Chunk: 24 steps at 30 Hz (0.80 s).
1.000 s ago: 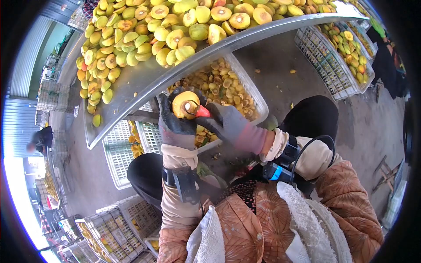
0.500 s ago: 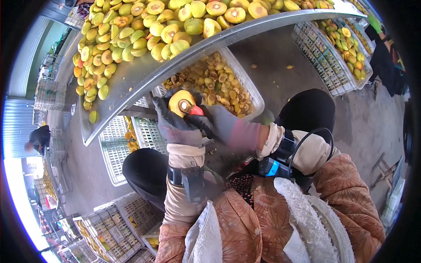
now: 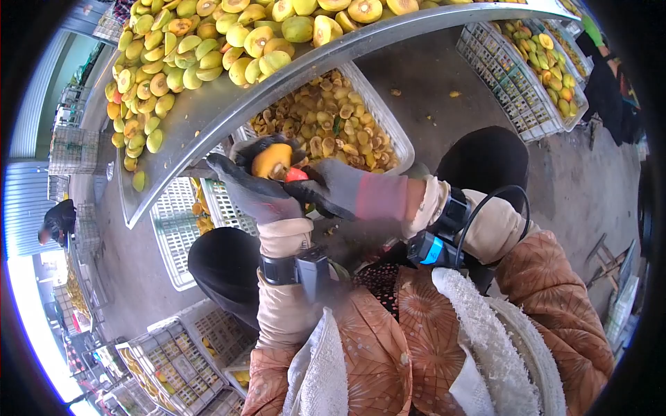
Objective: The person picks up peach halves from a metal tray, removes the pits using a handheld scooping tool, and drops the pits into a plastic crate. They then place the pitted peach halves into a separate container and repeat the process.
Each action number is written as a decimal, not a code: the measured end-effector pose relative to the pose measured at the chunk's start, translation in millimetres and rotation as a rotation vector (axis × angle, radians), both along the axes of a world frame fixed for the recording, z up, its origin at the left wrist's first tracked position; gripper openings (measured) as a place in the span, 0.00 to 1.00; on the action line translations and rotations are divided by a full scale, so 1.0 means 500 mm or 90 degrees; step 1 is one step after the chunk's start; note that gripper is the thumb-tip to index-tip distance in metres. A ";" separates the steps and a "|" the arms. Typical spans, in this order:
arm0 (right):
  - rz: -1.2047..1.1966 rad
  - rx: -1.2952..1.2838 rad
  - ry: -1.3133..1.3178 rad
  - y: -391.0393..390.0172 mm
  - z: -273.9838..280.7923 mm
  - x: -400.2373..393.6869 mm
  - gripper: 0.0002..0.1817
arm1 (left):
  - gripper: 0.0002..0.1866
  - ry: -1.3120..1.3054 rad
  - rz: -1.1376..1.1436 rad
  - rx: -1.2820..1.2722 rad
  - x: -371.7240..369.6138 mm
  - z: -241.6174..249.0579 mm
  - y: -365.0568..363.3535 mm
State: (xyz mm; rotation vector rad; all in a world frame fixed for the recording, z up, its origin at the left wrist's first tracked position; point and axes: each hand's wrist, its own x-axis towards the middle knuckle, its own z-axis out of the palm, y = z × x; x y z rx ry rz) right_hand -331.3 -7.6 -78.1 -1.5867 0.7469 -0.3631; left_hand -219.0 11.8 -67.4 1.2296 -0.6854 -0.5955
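Observation:
My left hand (image 3: pixel 250 188), in a grey and black glove, is closed around a yellow mango half (image 3: pixel 271 159). My gloved right hand (image 3: pixel 338 188) grips a small red-handled tool (image 3: pixel 296 174) against the fruit's cut side. The tool's working end is hidden, so its exact kind does not show. Just beyond both hands, a white plastic crate (image 3: pixel 400 161) holds many yellow-brown fruit scraps (image 3: pixel 326 125). Above it slopes a metal table (image 3: pixel 198 118) heaped with green-yellow mango halves (image 3: pixel 201 59), some showing brown pit centres.
The table's raised metal rim (image 3: pixel 291 69) curves above my hands. A crate of mangoes (image 3: pixel 517 97) stands on the floor at right. White crates (image 3: pixel 173 229) sit below the table, and more crates (image 3: pixel 170 360) are at lower left. A person (image 3: pixel 59 220) is far left.
Both hands have shifted slightly left in view. The mango half has turned, so its cut face and pit centre show less. The table and crates have also shifted a little in view.

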 end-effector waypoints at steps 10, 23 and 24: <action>0.073 0.378 -0.319 0.025 0.016 -0.026 0.22 | 0.31 -0.247 -0.223 -0.053 0.058 -0.005 0.024; 0.105 -0.268 0.453 -0.030 -0.099 -0.075 0.24 | 0.21 0.154 -0.156 0.056 0.219 0.061 -0.080; 0.098 -0.281 0.466 -0.036 -0.102 -0.077 0.24 | 0.18 -0.098 -0.117 0.112 0.183 0.080 -0.123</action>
